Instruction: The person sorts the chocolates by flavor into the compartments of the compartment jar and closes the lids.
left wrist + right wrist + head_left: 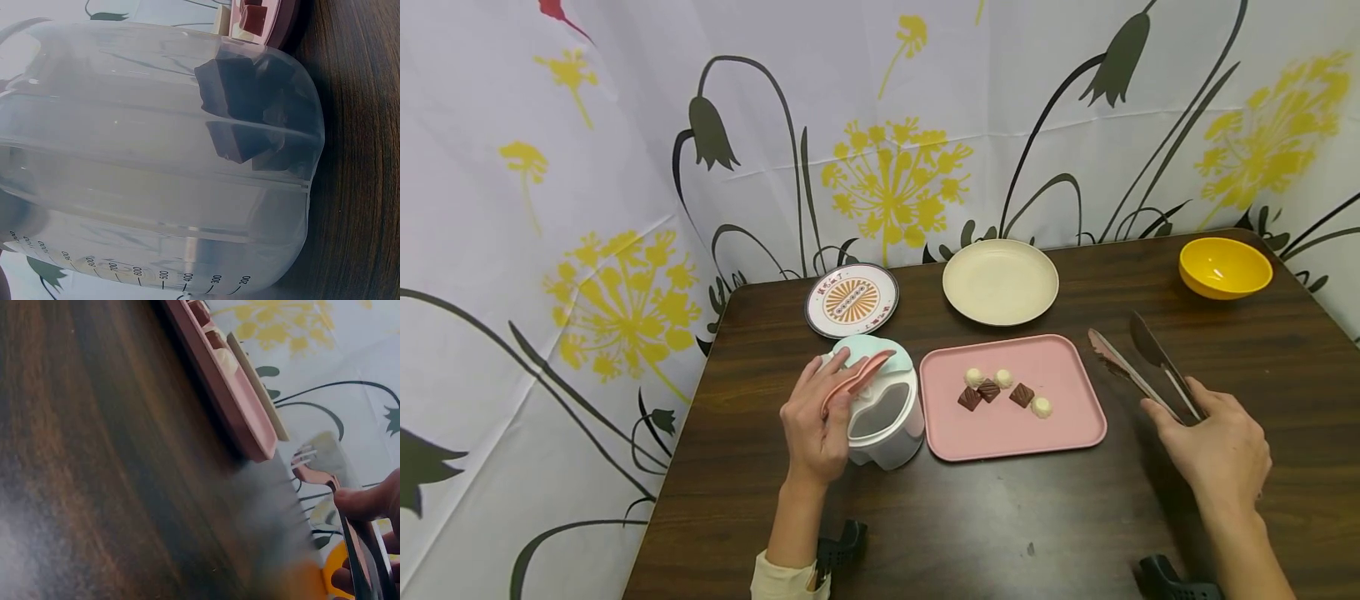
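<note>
A clear plastic jar (886, 425) with a mint lid stands left of a pink tray (1075, 417). My left hand (817, 417) grips the jar's side, its fingers over the pink flap (859, 379) of the lid. In the left wrist view the jar (150, 156) shows dark chocolate pieces (240, 115) inside at its bottom. The tray carries several brown and white chocolates (1002, 390). My right hand (1213, 442) holds metal tongs (1138, 362) right of the tray, their tips just above the table. The right wrist view shows the tongs (325, 475) beside the tray's edge (231, 406).
A patterned small plate (852, 300), a cream plate (1000, 282) and a yellow bowl (1224, 267) stand along the back of the dark wooden table (1000, 517). A flowered curtain hangs behind and on the left.
</note>
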A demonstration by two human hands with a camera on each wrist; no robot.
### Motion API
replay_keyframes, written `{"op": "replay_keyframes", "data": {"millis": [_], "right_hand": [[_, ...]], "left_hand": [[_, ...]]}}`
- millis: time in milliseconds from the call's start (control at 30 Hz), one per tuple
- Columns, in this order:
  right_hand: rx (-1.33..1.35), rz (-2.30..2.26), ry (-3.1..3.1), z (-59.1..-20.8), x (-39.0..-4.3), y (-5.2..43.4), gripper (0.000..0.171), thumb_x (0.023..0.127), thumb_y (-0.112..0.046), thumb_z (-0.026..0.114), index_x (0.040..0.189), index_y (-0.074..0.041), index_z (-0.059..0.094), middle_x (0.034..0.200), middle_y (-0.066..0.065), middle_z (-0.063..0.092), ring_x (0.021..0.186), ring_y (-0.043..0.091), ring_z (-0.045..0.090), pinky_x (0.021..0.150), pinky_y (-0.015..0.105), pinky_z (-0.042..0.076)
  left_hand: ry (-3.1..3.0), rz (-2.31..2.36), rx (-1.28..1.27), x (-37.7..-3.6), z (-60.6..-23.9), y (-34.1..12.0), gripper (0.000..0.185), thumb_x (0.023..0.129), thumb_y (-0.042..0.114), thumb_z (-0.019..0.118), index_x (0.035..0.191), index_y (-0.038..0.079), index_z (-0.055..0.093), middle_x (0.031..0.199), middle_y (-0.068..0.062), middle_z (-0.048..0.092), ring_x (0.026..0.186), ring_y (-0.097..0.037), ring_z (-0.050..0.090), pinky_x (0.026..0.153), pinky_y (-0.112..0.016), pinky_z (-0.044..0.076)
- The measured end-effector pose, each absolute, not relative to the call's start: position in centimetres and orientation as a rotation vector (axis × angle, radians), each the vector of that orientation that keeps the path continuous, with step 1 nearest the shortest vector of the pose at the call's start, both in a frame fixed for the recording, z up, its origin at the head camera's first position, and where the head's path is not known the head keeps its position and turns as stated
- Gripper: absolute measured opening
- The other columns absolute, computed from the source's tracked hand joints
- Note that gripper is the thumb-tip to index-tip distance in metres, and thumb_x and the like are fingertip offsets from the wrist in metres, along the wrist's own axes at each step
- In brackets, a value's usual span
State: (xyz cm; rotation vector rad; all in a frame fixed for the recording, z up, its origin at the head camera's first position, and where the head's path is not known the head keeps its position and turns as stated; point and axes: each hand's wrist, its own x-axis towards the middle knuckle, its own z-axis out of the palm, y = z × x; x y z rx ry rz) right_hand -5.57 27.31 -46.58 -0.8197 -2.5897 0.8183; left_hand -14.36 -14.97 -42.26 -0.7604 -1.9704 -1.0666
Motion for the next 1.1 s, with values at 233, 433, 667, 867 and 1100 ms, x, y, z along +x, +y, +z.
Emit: {"op": "replay_keyframes", "data": {"millis": [233, 433, 667, 867, 1100], "right_hand": [[-0.839, 0.813, -2.564, -47.5, -5.5, 27.6, 0.071, 0.077, -0.045, 0.079, 0.135, -0.008, 0.060, 0.125, 0.025, 0.060, 0.108, 0.057, 0.052, 0.075, 0.067, 0.041], [-0.832, 0.811, -2.560, -47.8, -5.5, 27.6, 0.075, 0.074, -0.047, 0.082, 0.134, -0.007, 0.060, 0.125, 0.024, 0.061, 0.109, 0.057, 0.052, 0.076, 0.068, 0.041], [-0.842, 0.792, -2.611, -48.1, -5.5, 27.7, 0.085, 0.071, -0.053, 0.083, 0.137, -0.007, 0.057, 0.126, 0.026, 0.059, 0.109, 0.057, 0.051, 0.078, 0.067, 0.040], [-0.839, 0.790, -2.614, -48.2, -5.5, 27.7, 0.086, 0.071, -0.053, 0.083, 0.138, -0.007, 0.056, 0.128, 0.026, 0.058, 0.109, 0.058, 0.050, 0.077, 0.068, 0.041], [-0.848, 0.782, -2.640, -48.1, -5.6, 28.0, 0.092, 0.068, -0.059, 0.082, 0.139, -0.008, 0.054, 0.129, 0.027, 0.057, 0.107, 0.060, 0.050, 0.073, 0.066, 0.041]], "left_hand": [[-1.968, -1.065, -0.769, -14.3, -42.3, -15.0, 0.035, 0.092, 0.018, 0.046, 0.109, 0.004, 0.073, 0.107, -0.012, 0.073, 0.109, -0.032, 0.066, 0.105, -0.050, 0.038], [-1.965, -1.070, -0.772, -14.3, -42.3, -15.0, 0.035, 0.093, 0.019, 0.046, 0.109, 0.003, 0.073, 0.107, -0.012, 0.073, 0.109, -0.033, 0.066, 0.103, -0.054, 0.039], [-1.965, -1.062, -0.780, -14.4, -42.4, -15.0, 0.036, 0.093, 0.019, 0.045, 0.110, 0.003, 0.073, 0.107, -0.012, 0.073, 0.110, -0.032, 0.066, 0.102, -0.056, 0.039], [-1.960, -1.058, -0.778, -14.4, -42.4, -15.0, 0.036, 0.093, 0.019, 0.045, 0.110, 0.003, 0.073, 0.107, -0.011, 0.073, 0.109, -0.033, 0.066, 0.101, -0.057, 0.040], [-1.963, -1.062, -0.772, -14.4, -42.5, -15.0, 0.036, 0.093, 0.019, 0.045, 0.110, 0.003, 0.073, 0.107, -0.011, 0.073, 0.109, -0.032, 0.066, 0.102, -0.056, 0.039]]}}
